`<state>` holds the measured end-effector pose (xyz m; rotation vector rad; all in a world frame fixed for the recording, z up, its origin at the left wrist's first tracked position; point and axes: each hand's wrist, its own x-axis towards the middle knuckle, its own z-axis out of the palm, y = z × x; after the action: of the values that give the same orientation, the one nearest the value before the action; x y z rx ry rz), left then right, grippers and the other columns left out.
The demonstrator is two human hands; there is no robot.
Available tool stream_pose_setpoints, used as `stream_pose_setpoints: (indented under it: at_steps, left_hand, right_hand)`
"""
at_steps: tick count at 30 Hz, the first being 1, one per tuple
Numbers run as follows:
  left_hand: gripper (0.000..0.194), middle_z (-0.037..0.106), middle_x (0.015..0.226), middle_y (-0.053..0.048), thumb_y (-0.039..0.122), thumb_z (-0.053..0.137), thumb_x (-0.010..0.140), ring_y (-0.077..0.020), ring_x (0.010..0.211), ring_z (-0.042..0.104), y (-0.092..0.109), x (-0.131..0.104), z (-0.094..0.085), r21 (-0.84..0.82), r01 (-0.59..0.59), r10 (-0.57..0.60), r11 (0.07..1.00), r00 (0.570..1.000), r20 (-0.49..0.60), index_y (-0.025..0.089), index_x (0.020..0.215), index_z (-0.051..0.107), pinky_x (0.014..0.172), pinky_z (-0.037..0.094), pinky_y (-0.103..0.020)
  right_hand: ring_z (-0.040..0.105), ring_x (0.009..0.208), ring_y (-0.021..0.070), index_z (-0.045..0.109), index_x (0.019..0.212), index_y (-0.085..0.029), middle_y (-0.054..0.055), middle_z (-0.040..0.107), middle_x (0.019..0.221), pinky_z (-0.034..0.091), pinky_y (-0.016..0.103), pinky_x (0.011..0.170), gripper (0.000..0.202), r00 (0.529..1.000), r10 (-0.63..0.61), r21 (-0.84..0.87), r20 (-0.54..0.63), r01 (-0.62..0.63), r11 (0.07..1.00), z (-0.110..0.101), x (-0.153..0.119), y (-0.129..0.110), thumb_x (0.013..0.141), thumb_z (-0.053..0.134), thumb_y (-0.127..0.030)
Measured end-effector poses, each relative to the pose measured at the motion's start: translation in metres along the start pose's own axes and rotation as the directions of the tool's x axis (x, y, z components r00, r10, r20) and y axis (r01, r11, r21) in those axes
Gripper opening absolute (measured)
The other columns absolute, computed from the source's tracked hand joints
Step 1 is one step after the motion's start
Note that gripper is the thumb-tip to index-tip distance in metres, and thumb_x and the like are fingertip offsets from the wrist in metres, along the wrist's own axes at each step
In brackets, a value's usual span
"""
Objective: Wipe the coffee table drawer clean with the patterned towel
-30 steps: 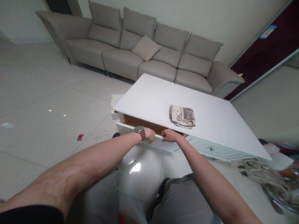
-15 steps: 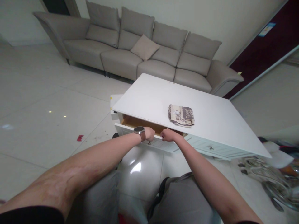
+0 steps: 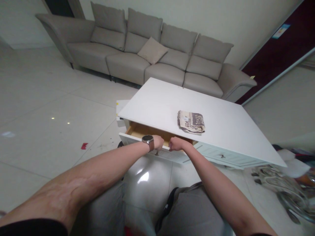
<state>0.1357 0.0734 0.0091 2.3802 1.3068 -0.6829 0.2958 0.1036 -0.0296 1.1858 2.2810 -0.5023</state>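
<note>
A white drawer (image 3: 131, 139) with a pale wooden inside stands partly pulled out of the white coffee table (image 3: 159, 101). My left hand (image 3: 158, 142), wearing a round watch with a brown strap (image 3: 148, 142), is closed over the top edge of the drawer front; its fingertips are hidden. Just to its right, my right hand (image 3: 176, 143) has its fingers curled on the same edge. Below the left hand, a small metal knob (image 3: 157, 153) shows on the drawer front. A folded beige and purple-brown towel (image 3: 191, 122) lies on the tabletop, beyond my right hand.
Behind the table runs a long grey-brown sofa (image 3: 128, 64) with a beige cushion (image 3: 153, 50). A second drawer (image 3: 221, 155) in the table is shut. Coiled hoses or cables (image 3: 278, 183) lie at the right. A red scrap (image 3: 84, 146) is on the tiled floor (image 3: 49, 137).
The drawer has come slightly farther out toward me, showing more of its wooden inside. Both hands have moved a little with it. The towel has not moved.
</note>
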Motion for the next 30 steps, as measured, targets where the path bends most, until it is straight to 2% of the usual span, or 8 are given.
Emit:
stream_pose_setpoints:
  at_steps: [4,11,17,23,30]
  left_hand:
    - [0.036,0.074,0.118,-0.024,0.02,0.065,0.086,-0.0341,0.11,0.071,0.002,-0.001,-0.001,0.003,-0.003,0.003,1.0,1.0,0.007,0.007,0.118,0.077,0.088,0.057,-0.035]
    - [0.036,0.076,0.115,-0.023,0.019,0.073,0.08,-0.0323,0.108,0.071,0.004,-0.002,-0.001,-0.029,0.021,-0.021,0.999,1.0,-0.001,0.011,0.115,0.079,0.09,0.056,-0.033]
    - [0.035,0.075,0.117,-0.023,0.02,0.063,0.087,-0.0325,0.11,0.071,0.006,-0.01,-0.005,0.008,-0.017,0.017,1.0,1.0,0.013,0.009,0.117,0.077,0.09,0.056,-0.035]
    - [0.036,0.074,0.119,-0.023,0.021,0.062,0.087,-0.032,0.111,0.07,0.007,-0.009,-0.003,0.016,-0.029,0.029,0.999,0.999,0.035,0.009,0.118,0.076,0.09,0.056,-0.033]
    - [0.033,0.075,0.116,-0.022,0.022,0.065,0.086,-0.032,0.104,0.073,0.012,-0.004,0.003,-0.014,-0.062,0.063,0.998,0.993,0.096,0.01,0.114,0.078,0.091,0.055,-0.036]
  right_hand:
    - [0.072,0.093,0.0245,0.082,0.104,-0.013,0.011,0.08,0.103,0.048,0.027,0.075,0.033,1.0,0.011,0.027,0.028,-0.012,1.0,-0.002,-0.001,-0.003,0.077,0.078,-0.033]
    - [0.072,0.089,0.0231,0.083,0.099,-0.014,0.011,0.08,0.097,0.047,0.026,0.074,0.032,0.999,-0.001,0.057,0.055,-0.002,0.998,-0.003,0.0,-0.005,0.074,0.08,-0.035]
    - [0.069,0.074,0.0194,0.083,0.096,-0.013,0.009,0.078,0.082,0.047,0.026,0.068,0.032,0.994,-0.013,0.134,0.109,-0.002,0.991,-0.006,-0.005,-0.01,0.074,0.079,-0.036]
    - [0.066,0.065,0.0164,0.082,0.097,-0.009,0.01,0.078,0.084,0.045,0.024,0.057,0.032,0.986,-0.004,0.184,0.166,-0.027,0.983,-0.009,-0.007,-0.013,0.076,0.077,-0.031]
    - [0.069,0.066,0.017,0.082,0.098,-0.009,0.01,0.079,0.087,0.047,0.024,0.058,0.033,0.987,0.026,0.207,0.157,-0.059,0.976,-0.008,-0.007,-0.014,0.075,0.077,-0.033]
